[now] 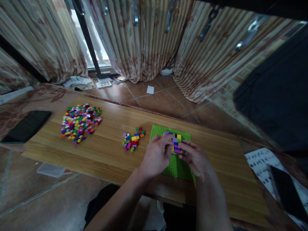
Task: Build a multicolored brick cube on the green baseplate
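Observation:
A small build of toy building bricks (176, 147), in purple, blue, yellow, black and pink, is over the green baseplate (175, 170). Whether it is pressed onto the plate or held just above it, I cannot tell. My left hand (157, 155) is closed at the build's left side, its index finger reaching across the top and hiding part of it. On the other side, the thumb and fingers of my right hand (195, 157) pinch the build's right edge. A small group of loose bricks (133, 139) lies left of the baseplate.
On the left of the wooden table (108, 128) is a big heap of mixed bricks (80, 123). A black tablet-like object (26, 126) lies beyond it. To the right are a printed sheet (261, 163) and a dark phone-like object (287, 191). Curtains (144, 41) hang behind.

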A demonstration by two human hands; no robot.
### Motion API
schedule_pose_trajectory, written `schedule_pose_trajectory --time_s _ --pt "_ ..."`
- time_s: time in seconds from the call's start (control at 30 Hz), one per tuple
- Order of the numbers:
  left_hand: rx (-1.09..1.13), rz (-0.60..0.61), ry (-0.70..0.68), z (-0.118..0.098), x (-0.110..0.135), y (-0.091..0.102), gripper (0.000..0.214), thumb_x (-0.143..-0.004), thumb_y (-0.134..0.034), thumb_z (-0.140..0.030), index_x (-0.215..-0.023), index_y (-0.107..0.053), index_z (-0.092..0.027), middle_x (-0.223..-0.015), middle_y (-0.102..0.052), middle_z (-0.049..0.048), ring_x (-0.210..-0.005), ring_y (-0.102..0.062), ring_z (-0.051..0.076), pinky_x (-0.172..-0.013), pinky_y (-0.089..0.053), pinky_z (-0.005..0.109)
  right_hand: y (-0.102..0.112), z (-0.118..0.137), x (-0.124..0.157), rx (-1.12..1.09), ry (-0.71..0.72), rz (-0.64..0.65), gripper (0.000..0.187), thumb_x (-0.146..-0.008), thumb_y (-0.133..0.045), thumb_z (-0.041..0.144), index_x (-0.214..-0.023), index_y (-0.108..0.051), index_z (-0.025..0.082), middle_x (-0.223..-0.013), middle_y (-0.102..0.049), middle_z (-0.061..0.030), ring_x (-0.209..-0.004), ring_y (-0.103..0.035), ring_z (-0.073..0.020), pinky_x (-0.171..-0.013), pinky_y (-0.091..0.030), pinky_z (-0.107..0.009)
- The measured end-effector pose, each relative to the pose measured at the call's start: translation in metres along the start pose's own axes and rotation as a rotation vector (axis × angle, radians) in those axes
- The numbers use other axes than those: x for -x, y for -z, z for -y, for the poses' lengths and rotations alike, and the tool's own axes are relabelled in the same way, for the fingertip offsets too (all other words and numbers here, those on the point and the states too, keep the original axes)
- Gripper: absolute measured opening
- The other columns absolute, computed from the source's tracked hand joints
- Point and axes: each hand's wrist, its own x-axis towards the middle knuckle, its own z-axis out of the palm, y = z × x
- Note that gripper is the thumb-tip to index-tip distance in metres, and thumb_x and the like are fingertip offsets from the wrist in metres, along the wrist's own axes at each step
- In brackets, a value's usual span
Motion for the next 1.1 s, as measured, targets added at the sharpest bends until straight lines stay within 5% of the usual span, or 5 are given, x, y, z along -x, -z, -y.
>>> schedule_pose_trajectory --time_s 0.47,0.8,1.1 --pt "-0.006 -0.002 -0.004 0.001 0.0 -0.001 0.021 -0.086 -0.053 -0.009 -0.097 -0.066 -0.021 -0.106 -0.073 0.0017 -0.101 -0.062 0.02 -0.092 -0.051 0.036 0.002 -0.002 -0.006 -0.088 -0.058 0.079 0.043 -0.041 -0.096 0.025 -0.074 -0.07 0.02 -0.063 -0.07 0.0042 -0.046 -0.059 -0.0062 -0.046 -0.057 -0.015" --pt "-0.002 0.013 -0.027 0.002 0.0 0.002 0.024 -0.088 -0.053 -0.012 -0.107 -0.064 -0.022 -0.099 -0.075 0.0014 -0.101 -0.064 0.02 -0.092 -0.051 0.036 0.005 -0.004 -0.001 -0.01 0.026 0.054 0.038 -0.05 -0.093 0.038 -0.071 -0.069 0.018 -0.06 -0.066 0.0038 -0.051 -0.059 -0.0072 -0.048 -0.053 -0.016" --pt "0.038 -0.144 0.064 0.015 -0.007 0.031 0.021 -0.088 -0.054 -0.016 -0.104 -0.067 -0.021 -0.101 -0.074 0.0032 -0.098 -0.068 0.017 -0.092 -0.051 0.031 0.013 0.002 -0.004 -0.074 0.128 -0.111 0.035 -0.056 -0.088 0.044 -0.07 -0.069 0.019 -0.063 -0.066 0.0029 -0.05 -0.057 -0.0066 -0.045 -0.048 -0.015"
